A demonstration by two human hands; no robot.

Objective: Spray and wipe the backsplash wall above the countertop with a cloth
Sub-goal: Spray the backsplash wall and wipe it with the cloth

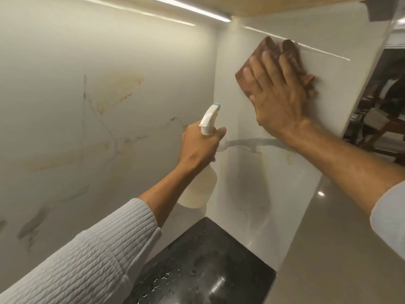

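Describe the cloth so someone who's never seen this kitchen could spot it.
Find the white wall panel right of the corner. High on it, just under the light strip, the right hand presses the cloth flat. It is the only reddish-brown thing there.

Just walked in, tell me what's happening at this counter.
A person is cleaning the marble-look backsplash. The right hand presses a brown cloth flat against the wall's upper part, near the corner. The left hand grips a spray bottle, nozzle aimed toward the wall. The dark countertop below shows water droplets.
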